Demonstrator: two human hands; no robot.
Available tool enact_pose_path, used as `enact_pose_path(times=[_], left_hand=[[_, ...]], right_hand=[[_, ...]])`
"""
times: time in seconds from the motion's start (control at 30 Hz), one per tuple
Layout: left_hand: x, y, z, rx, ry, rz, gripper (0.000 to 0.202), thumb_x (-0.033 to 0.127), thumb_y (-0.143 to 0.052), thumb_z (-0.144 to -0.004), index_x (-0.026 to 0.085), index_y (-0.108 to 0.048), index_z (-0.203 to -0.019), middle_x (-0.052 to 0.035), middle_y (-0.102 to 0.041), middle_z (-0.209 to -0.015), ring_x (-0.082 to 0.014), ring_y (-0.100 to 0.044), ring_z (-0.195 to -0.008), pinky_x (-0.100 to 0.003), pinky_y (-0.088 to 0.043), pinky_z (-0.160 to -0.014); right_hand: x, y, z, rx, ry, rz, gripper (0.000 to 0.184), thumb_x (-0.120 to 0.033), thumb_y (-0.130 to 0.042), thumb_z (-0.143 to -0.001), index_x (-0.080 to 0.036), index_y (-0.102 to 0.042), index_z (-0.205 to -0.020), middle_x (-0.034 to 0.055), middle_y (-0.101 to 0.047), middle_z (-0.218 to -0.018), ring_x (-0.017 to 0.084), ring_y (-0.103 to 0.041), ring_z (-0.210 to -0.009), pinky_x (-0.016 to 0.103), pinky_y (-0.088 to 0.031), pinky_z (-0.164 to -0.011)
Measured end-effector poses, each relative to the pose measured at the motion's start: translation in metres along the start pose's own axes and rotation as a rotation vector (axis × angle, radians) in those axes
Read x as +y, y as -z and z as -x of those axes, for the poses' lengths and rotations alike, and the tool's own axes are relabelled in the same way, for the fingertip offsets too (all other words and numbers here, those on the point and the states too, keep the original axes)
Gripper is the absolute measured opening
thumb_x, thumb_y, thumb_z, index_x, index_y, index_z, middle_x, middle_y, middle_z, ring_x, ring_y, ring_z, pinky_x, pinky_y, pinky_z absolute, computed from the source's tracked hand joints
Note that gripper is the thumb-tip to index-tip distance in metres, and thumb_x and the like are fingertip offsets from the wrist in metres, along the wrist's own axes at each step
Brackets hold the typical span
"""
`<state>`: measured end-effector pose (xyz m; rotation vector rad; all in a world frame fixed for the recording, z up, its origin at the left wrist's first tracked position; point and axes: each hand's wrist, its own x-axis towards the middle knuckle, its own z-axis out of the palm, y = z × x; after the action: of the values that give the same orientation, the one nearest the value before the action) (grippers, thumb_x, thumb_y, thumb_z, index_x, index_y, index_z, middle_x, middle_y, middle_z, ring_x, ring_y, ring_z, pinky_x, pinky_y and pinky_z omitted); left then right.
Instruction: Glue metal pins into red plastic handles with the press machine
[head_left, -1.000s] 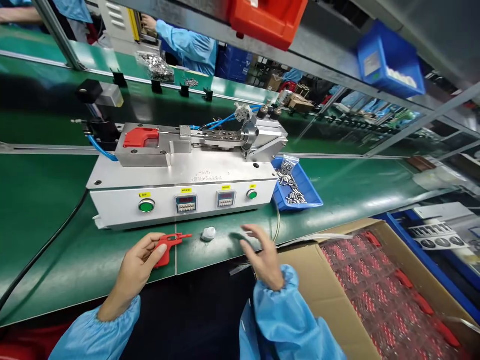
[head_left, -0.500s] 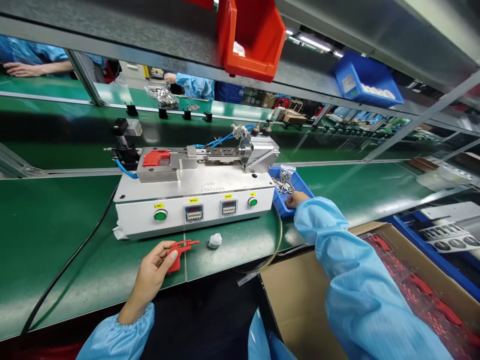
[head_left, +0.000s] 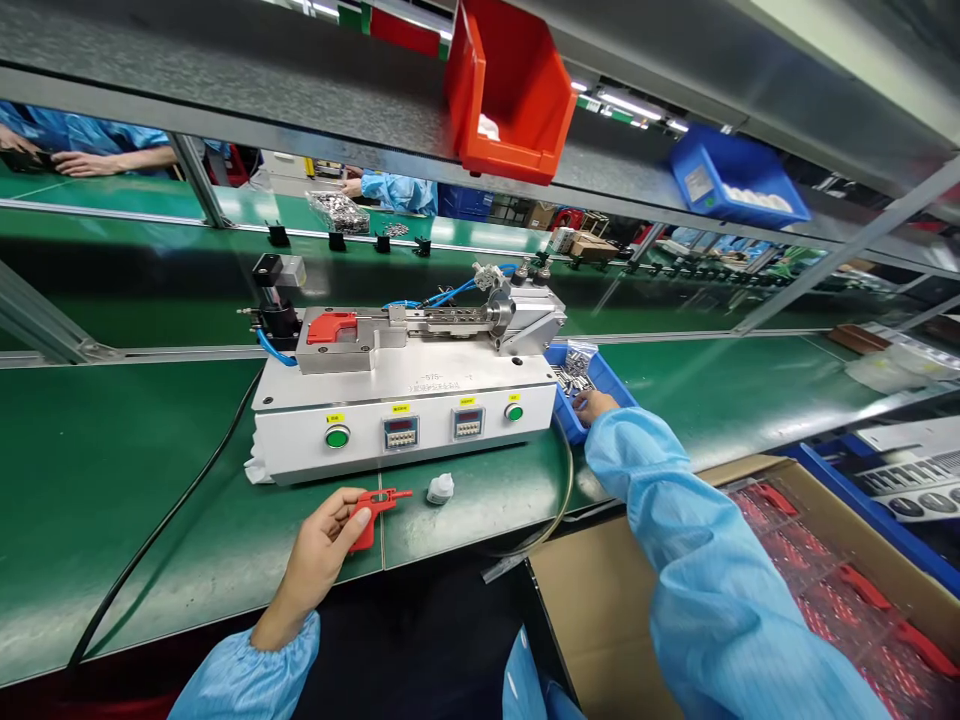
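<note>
My left hand point(head_left: 324, 545) grips a red pistol-shaped plastic part point(head_left: 367, 522) between thumb and fingers, its thin tip pointing right. A small white lump-like piece point(head_left: 440, 488) lies on the bench just beyond that tip. Over at the right, my right hand point(head_left: 594, 405) reaches into a blue bin point(head_left: 611, 380) of small metal pins point(head_left: 574, 378). Its fingers are curled down among the pins, and what they pinch is hidden. Between and behind my hands stands a white bench machine point(head_left: 405, 420), with another red part point(head_left: 332, 327) seated in its metal holder.
An open carton point(head_left: 637, 600) with trays of red parts point(head_left: 825, 570) stands at the lower right. Overhead, a shelf carries a red bin point(head_left: 510, 150) and a blue bin point(head_left: 742, 185). A black cable point(head_left: 172, 520) runs along the left. Co-workers' hands point(head_left: 90, 163) show beyond.
The camera view has shifted slightly, so the scene sits a little lower and to the right. My left hand still holds the red part, and my right hand stays in the blue bin.
</note>
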<state>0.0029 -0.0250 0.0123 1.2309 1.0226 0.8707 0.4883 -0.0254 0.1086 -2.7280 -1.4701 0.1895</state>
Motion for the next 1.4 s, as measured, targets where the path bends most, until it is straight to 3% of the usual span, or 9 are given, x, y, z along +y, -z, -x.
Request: enact_pose_path(times=[0.23,0.33,0.47,0.6,0.83,1.0,1.13,1.23,1.4], left_hand=[[-0.001,0.002,0.003,-0.006,-0.005,-0.038,0.055,0.070,-0.073,-0.082,0.017,-0.073,-0.098,-0.0064,-0.074,-0.083,-0.0180,-0.064,-0.069,-0.026,-0.054,-0.062],[-0.001,0.002,0.004,-0.003,-0.002,-0.037,0.055,0.069,-0.074,-0.082,0.017,-0.073,-0.098,-0.0062,-0.075,-0.084,-0.0181,-0.065,-0.069,-0.026,-0.054,-0.063],[0.000,0.002,0.005,0.000,-0.008,-0.031,0.056,0.070,-0.075,-0.080,0.017,-0.073,-0.098,-0.0070,-0.076,-0.085,-0.0199,-0.068,-0.073,-0.027,-0.057,-0.065],[-0.001,0.002,0.005,0.012,0.015,-0.026,0.055,0.069,-0.077,-0.081,0.018,-0.074,-0.100,-0.0067,-0.076,-0.085,-0.0204,-0.070,-0.074,-0.027,-0.057,-0.065],[-0.005,0.002,0.004,0.016,0.026,0.006,0.060,0.072,-0.080,-0.076,0.017,-0.073,-0.100,-0.0080,-0.077,-0.087,-0.0217,-0.071,-0.077,-0.027,-0.059,-0.066],[-0.003,-0.001,0.003,0.014,0.015,-0.012,0.058,0.072,-0.076,-0.079,0.018,-0.072,-0.100,-0.0084,-0.078,-0.088,-0.0228,-0.072,-0.078,-0.029,-0.058,-0.067],[0.000,-0.006,0.000,-0.016,-0.028,0.027,0.055,0.070,-0.073,-0.081,0.018,-0.071,-0.097,-0.0079,-0.077,-0.086,-0.0223,-0.070,-0.076,-0.030,-0.057,-0.068],[0.001,-0.010,-0.005,-0.030,-0.066,0.065,0.049,0.065,-0.072,-0.085,0.017,-0.072,-0.095,-0.0066,-0.075,-0.085,-0.0202,-0.067,-0.075,-0.028,-0.053,-0.068],[0.000,-0.011,-0.011,-0.048,-0.082,0.098,0.045,0.060,-0.072,-0.089,0.016,-0.073,-0.097,-0.0064,-0.074,-0.083,-0.0179,-0.063,-0.072,-0.026,-0.048,-0.066]], right_hand=[[0.007,0.000,-0.004,0.069,0.026,-0.312,0.022,-0.026,-0.077,-0.090,-0.017,-0.066,-0.073,0.0029,-0.071,-0.073,0.017,-0.070,-0.077,0.030,-0.057,-0.079],[0.011,0.001,-0.006,0.124,0.038,-0.508,0.025,-0.029,-0.083,-0.079,-0.020,-0.062,-0.069,0.0021,-0.068,-0.062,0.020,-0.071,-0.069,0.030,-0.057,-0.071],[0.017,0.003,-0.005,0.199,0.044,-0.771,0.046,-0.054,-0.089,-0.067,-0.022,-0.057,-0.075,0.0044,-0.073,-0.069,0.023,-0.075,-0.072,0.033,-0.061,-0.065],[0.025,0.005,0.000,0.246,0.041,-0.955,0.065,-0.071,-0.090,-0.053,-0.022,-0.056,-0.077,0.0084,-0.076,-0.082,0.027,-0.077,-0.083,0.036,-0.063,-0.069],[0.027,0.008,0.006,0.283,0.005,-1.080,0.067,-0.072,-0.092,-0.046,-0.020,-0.069,-0.080,0.0077,-0.076,-0.083,0.028,-0.076,-0.089,0.037,-0.063,-0.073],[0.020,0.013,0.009,0.307,-0.031,-1.117,0.066,-0.072,-0.093,-0.042,-0.020,-0.072,-0.076,0.0051,-0.073,-0.075,0.025,-0.073,-0.078,0.037,-0.061,-0.070],[0.005,0.026,0.016,0.344,0.007,-1.162,0.062,-0.072,-0.094,-0.040,-0.023,-0.069,-0.070,0.0034,-0.068,-0.069,0.023,-0.067,-0.068,0.042,-0.061,-0.068],[-0.019,0.044,0.022,0.353,0.102,-1.233,0.051,-0.067,-0.095,-0.049,-0.026,-0.070,-0.068,0.0072,-0.070,-0.077,0.027,-0.070,-0.076,0.046,-0.062,-0.073],[-0.099,0.071,0.050,0.188,0.343,-1.194,0.047,-0.067,-0.094,-0.057,-0.028,-0.077,-0.076,0.0073,-0.074,-0.081,0.029,-0.074,-0.078,0.050,-0.066,-0.079]])
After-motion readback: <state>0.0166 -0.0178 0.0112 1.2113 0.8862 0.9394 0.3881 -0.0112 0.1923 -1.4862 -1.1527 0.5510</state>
